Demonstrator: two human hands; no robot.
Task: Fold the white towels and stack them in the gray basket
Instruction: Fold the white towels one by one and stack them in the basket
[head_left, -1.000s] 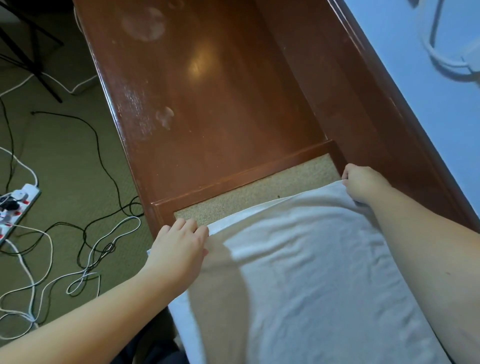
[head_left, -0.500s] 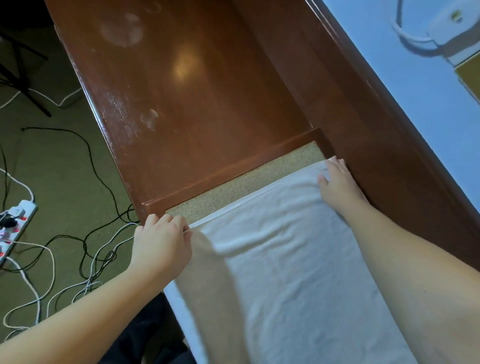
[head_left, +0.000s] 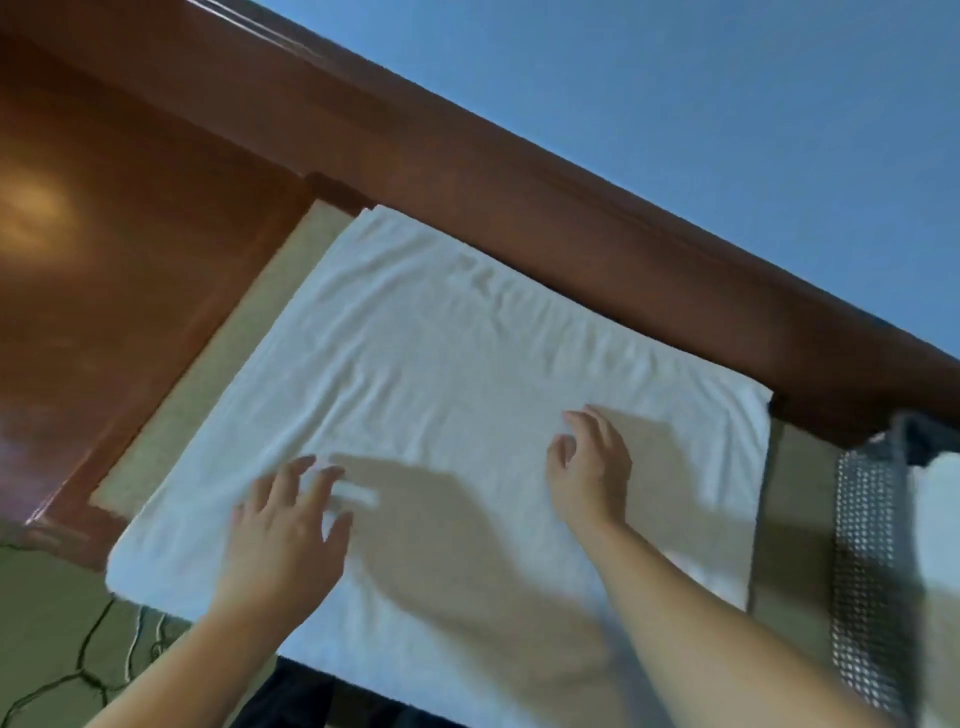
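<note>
In the head view, the white towel (head_left: 441, 395) is lying spread flat on the tan pad (head_left: 218, 358) of the wooden table (head_left: 130, 249), its near edge cut off by the frame. The left hand (head_left: 285, 530) and right hand (head_left: 589, 467) are hovering over it, fingers loosely spread, gripping nothing; contact is blurred. The gray basket (head_left: 865, 561) is sitting at right, partly cropped.

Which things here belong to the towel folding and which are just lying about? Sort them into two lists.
Part of the job:
white towel, spread flat on the work surface
gray basket, at the right edge, something white inside
left hand and right hand, both over the towel, fingers loose

Just lying about:
cables on the floor, lower left
wooden frame along the towel's far edge
</note>
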